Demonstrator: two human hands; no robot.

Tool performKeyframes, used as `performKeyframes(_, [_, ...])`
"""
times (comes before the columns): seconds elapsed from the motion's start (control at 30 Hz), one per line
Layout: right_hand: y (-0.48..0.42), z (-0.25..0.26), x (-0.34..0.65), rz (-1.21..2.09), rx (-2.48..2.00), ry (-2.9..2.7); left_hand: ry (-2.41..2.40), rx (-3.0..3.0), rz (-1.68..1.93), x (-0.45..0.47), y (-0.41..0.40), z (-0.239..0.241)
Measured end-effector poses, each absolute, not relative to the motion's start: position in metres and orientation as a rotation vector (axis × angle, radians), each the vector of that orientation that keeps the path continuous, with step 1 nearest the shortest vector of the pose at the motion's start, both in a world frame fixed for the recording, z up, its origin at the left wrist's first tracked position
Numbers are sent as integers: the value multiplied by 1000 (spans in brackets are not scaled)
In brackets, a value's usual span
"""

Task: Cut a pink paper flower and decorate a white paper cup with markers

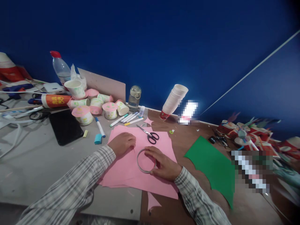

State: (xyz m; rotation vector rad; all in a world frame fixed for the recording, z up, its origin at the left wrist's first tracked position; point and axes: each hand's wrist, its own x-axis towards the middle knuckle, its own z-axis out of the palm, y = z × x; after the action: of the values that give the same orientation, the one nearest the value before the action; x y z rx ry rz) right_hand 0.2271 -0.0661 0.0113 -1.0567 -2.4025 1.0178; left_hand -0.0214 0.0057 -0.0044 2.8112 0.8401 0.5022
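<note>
Two hands rest on a stack of pink paper sheets [131,165] near the front edge of the worktop [35,162]. The right hand [164,164] presses a thin tape ring [146,161] flat onto the top sheet, its fingers spread and curled over the ring's right rim, gripping it lightly in place. The left hand [122,143] lies just beside the ring's left side with fingers closed in a loose fist; whether they pinch a pen or pencil cannot be told.

As for progress, no drawn outline shows on the sheet around the ring, and the sheet under it appears uncut there, so tracing and cutting seem yet to be done. A small pink star-like offcut [148,120] toward the back edge and a pink scrap [152,201] at the front edge suggest some cutting is already complete.

Materials: the paper is matte, smooth and irregular along its edges; the ring is a thin, stiff, greyish circular band. Black-handled steel scissors [150,134] lie on the pink sheet behind the ring. A matte green sheet [211,162] lies toward the right. Decorated paper cups [93,106] cluster at the back left, beside slim markers [128,118].
</note>
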Motion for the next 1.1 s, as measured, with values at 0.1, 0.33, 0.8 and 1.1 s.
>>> performKeyframes(0.1, [-66, 11, 227, 1014, -1044, -2401, 848, 2803, 503, -20, 5, -3])
performKeyframes(0.33, [-68, 15, 225, 1011, -1051, -2378, 877, 2666, 642, -20, -2, 6])
performKeyframes(0.8, [-69, 17, 221, 975, -1095, -2351, 748, 2691, 313, -1, -29, 22])
performKeyframes(1.1, [-68, 9, 221, 1028, -1219, -2305, 859, 2770, 82, 15, -37, 42])
